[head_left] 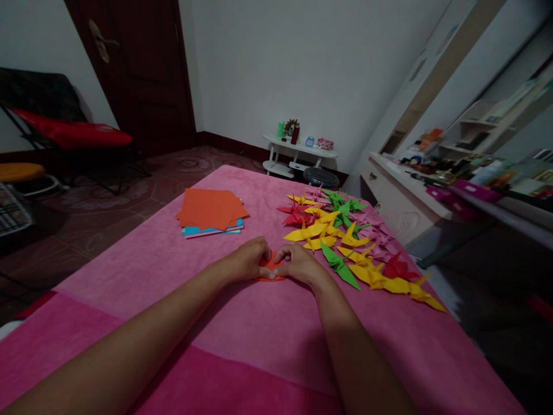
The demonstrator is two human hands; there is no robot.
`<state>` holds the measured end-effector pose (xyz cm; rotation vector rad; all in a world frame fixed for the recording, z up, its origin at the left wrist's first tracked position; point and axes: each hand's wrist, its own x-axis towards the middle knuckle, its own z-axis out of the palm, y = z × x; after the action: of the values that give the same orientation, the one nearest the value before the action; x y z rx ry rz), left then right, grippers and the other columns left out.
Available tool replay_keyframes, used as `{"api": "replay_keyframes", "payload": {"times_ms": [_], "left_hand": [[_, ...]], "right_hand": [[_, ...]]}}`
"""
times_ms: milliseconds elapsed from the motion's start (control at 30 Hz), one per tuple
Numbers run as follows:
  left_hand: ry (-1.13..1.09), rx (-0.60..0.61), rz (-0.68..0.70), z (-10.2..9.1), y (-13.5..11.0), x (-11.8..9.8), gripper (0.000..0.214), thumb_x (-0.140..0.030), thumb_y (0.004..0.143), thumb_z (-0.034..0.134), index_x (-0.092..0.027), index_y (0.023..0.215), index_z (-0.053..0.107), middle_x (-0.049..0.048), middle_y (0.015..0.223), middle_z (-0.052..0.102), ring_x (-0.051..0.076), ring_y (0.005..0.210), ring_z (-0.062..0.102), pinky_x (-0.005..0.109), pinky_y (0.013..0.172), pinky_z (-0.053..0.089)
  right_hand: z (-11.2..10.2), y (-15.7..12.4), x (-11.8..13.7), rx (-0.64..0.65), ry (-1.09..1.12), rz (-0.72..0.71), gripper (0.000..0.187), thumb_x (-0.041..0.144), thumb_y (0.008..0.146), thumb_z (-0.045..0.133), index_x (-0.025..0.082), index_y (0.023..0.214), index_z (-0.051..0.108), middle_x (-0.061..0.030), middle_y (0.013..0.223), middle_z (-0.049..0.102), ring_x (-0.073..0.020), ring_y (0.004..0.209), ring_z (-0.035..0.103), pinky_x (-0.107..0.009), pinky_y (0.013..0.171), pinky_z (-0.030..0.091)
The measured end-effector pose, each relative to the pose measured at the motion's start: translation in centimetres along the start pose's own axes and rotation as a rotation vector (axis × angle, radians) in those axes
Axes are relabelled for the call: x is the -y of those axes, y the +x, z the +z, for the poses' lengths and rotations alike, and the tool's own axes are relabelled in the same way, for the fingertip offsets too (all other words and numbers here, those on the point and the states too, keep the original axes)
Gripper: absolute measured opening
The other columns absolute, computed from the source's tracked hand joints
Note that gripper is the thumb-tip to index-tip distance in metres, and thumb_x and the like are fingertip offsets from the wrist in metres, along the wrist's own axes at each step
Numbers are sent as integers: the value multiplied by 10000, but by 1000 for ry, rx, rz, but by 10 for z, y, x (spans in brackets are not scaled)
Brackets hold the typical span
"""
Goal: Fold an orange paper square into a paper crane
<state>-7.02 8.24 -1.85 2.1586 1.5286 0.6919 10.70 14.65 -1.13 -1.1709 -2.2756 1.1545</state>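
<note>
A: Far left, a red chair (82, 135) by the wall, then a dark door (144, 75). Coming onto the pink cloth (242, 346): a stack of paper (209, 208), orange on top, blue and pink edges peeking out below.

B: And the left hand (250, 260)?

A: Just to the near right of that stack, fingers curled, closed on a small piece of folded orange paper (271, 263), thumb down on it.

B: So where's that paper lying?

A: Flat on the cloth, right between the two hands! It's to the right of the left hand, to the left of the right hand (297, 264). Both touch it, so neither is nearer.

B: Its long axis?

A: Can't tell; fingers cover too much. The near edge runs left to right, though, and I'd say everything turns on that: thumbs pointing inward along it, tips close together, perhaps touching.

B: Right hand's grip?

A: Closed on the paper too, finger bent, thumb pressing. Farther right, a green paper bird (340, 267) lies aslant, nearer the right hand, beside a crowd of yellow paper birds (375, 279), with red, pink and more green among them.
</note>
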Motion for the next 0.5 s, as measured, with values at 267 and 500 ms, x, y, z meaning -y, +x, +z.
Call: {"api": "replay_keyframes", "payload": {"times_ms": [267,500], "left_hand": [[-39,-22,-7,4,-2,5,384,-409,646,783,-143,829,576,36,854,536,145,723,477,248,639,386],[-40,-13,-32,1,-2,1,380,-380,634,794,-142,826,569,29,851,519,142,717,468,248,640,383]], "right_hand": [[-13,-9,-1,50,104,161,85,145,637,629,139,562,589,48,473,508,-58,439,399,-172,419,273],[-25,-24,-6,275,283,310,177,245,718,563,144,573,571,26,408,546,-44,284,315,-175,311,221]]}}
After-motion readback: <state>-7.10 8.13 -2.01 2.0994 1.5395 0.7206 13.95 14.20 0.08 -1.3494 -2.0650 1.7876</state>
